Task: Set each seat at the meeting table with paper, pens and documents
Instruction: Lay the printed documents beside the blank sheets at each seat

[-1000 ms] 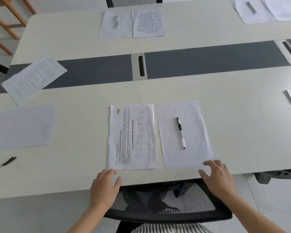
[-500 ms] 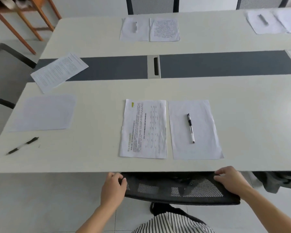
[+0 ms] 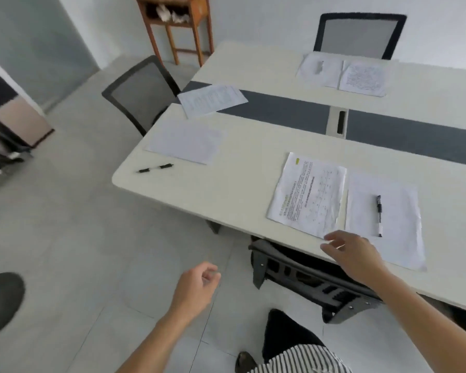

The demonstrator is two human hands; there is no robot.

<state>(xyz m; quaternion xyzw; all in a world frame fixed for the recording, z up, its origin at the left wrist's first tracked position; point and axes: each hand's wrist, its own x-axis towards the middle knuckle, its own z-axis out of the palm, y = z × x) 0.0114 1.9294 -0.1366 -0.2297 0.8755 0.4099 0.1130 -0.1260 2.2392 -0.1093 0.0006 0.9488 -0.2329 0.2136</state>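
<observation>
On the cream meeting table a printed document lies beside a blank sheet with a black pen on it. At the table's left end lie a blank sheet, a loose black pen and a printed document partly on the grey centre strip. A third paper-and-document set sits at the far side. My right hand hovers open over the table's near edge, holding nothing. My left hand hangs over the floor, fingers loosely curled, empty.
A black mesh chair is tucked under the near edge below my right hand. Another chair stands at the table's left end, a third at the far side. A wooden stand is by the wall.
Both hands have let go of the chair back. The view has swung left, and my right hand has risen to the table edge while my left dropped away over the floor.
</observation>
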